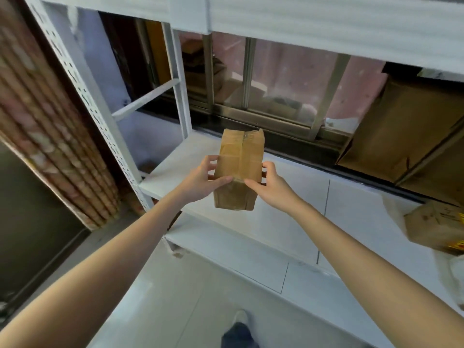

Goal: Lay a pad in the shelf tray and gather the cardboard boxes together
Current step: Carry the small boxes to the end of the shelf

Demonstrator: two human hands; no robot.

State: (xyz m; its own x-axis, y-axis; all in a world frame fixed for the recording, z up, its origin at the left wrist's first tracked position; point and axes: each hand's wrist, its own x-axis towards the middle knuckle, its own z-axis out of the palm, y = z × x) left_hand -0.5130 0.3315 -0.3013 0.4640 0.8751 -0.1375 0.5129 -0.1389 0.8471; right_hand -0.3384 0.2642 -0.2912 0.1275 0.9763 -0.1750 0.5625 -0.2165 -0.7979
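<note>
A small taped brown cardboard box [239, 159] is held over the left part of the white shelf tray [288, 194]. My left hand [204, 178] grips its left side and my right hand [270, 182] grips its right side, thumbs on the near top edge. A white foam pad [301, 18] lies along the shelf level above. Another cardboard box [431, 227] sits at the right end of the tray, and a large open carton [401, 126] stands behind it at the right.
The white perforated shelf post [100, 109] rises at the left, next to a brick pillar [50, 134]. A window frame [251, 79] runs behind the shelf. A lower shelf [226, 247] and my foot [239, 320] on the tiled floor are below.
</note>
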